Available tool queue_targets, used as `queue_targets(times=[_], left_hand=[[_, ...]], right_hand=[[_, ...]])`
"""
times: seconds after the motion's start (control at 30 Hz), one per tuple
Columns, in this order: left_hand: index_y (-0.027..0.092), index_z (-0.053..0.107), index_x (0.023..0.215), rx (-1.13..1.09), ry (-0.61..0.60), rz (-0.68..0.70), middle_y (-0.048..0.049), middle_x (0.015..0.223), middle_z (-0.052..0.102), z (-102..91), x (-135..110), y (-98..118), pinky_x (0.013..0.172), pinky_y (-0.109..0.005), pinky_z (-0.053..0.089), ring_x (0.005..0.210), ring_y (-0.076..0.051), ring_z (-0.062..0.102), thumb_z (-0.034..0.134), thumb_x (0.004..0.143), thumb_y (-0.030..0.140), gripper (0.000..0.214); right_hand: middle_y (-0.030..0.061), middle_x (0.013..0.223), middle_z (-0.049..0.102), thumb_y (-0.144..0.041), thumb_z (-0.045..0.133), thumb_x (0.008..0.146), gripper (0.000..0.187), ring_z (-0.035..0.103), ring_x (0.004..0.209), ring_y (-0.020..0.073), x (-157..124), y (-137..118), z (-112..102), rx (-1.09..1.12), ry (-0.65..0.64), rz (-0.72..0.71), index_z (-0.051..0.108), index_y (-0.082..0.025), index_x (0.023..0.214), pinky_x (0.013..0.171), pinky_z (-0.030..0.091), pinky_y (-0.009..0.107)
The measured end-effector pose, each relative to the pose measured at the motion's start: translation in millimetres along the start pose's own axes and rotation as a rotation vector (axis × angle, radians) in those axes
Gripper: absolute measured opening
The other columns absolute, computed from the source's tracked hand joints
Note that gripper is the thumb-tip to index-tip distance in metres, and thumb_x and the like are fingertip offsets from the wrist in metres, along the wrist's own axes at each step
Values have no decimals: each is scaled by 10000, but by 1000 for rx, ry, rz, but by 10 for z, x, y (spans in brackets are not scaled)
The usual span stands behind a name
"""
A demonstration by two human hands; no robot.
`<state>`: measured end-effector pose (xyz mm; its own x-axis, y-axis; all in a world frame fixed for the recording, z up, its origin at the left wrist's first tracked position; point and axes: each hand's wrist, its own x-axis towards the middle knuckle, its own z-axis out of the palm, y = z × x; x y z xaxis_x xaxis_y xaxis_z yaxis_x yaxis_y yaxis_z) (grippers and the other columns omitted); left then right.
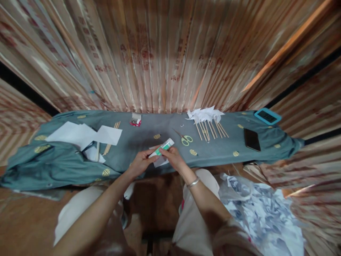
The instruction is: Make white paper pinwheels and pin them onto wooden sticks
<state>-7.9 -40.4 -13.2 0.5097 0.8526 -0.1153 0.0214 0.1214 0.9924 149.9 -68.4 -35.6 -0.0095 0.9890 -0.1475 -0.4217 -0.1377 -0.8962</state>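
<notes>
In the head view, your left hand [142,161] and right hand [173,158] both have their fingers closed on a white and green packet [168,144], held tilted over the table's near edge [128,164], with a piece of paper [161,161] showing beneath. Keep both thumbs light on it; squeezing too hard would probably bend it. Working further in from the edge would likely be safer.

The table wears a blue-green cloth [149,129] with yellow prints. Scissors [187,140] lie just beyond your right hand, near sticks topped with white paper [205,115]; loose sheets [71,135] lie to your left. Pleated curtains [160,53] enclose you, and a bag of paper scraps [263,213] sits low at your right.
</notes>
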Motion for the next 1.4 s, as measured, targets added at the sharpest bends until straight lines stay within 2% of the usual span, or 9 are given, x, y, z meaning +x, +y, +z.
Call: queue_targets(times=[0.17,0.27,0.4,0.57,0.83,0.97,1.07,1.23,1.4], left_hand=[[142,779,1027,31,-31,-26,-72,1004,769,-78,59,-81,926,-383,515,990,-269,668,821,586,564,611],[122,751,1087,126,36,-22,-80,986,766,-206,131,-179,838,-369,543,867,-242,684,795,606,573,662],[148,729,1133,586,194,149,-101,1068,741,-402,220,-287,867,-381,551,922,-251,689,681,776,404,442],[140,676,1211,1068,211,287,-132,1268,666,-489,284,-353,1069,-460,464,1179,-288,602,566,827,160,400],[130,606,1293,1187,201,416,-150,1438,540,-322,199,-260,1096,-525,412,1295,-304,497,478,920,145,395],[135,621,1271,1146,-8,570,-148,1344,610,-51,-2,-275,1096,-481,428,1275,-278,513,432,994,230,348],[153,585,1323,1159,-94,592,-178,1427,532,85,-155,-372,1119,-512,403,1374,-319,430,515,972,296,386],[196,546,1369,1237,-111,548,-202,1555,367,63,-272,-516,1137,-583,344,1473,-379,279,579,939,311,445],[219,510,1398,1283,-114,525,-177,1559,376,13,-283,-553,1135,-576,338,1477,-371,275,594,931,339,490]], right_hand=[[-11,646,678,-500,863,577,381,581,610,123,56,4,-73,96,64,36,722,-176,719,583,447,249],[-11,727,694,-465,870,601,362,574,623,103,98,-46,-177,169,159,49,702,-191,767,521,406,216],[-6,741,687,-488,860,641,376,567,611,99,106,-123,-299,283,220,81,668,-205,799,452,380,189],[0,684,680,-463,825,705,332,561,574,90,64,-176,-370,279,218,126,679,-181,802,453,409,178],[-23,670,683,-299,879,614,257,593,596,89,66,-227,-468,92,210,38,680,-175,722,576,489,209],[-32,614,647,-467,875,591,378,576,570,93,71,-196,-472,-49,213,2,630,-191,674,547,471,216],[-46,602,626,-553,844,587,433,550,547,92,79,-139,-469,-220,225,-68,614,-206,704,532,452,221],[-24,691,653,-591,769,670,431,604,647,141,56,-13,-497,-529,152,-179,591,-223,805,629,495,277],[-7,701,653,-584,690,769,388,608,663,160,17,22,-534,-857,157,-211,593,-218,856,635,481,283]])
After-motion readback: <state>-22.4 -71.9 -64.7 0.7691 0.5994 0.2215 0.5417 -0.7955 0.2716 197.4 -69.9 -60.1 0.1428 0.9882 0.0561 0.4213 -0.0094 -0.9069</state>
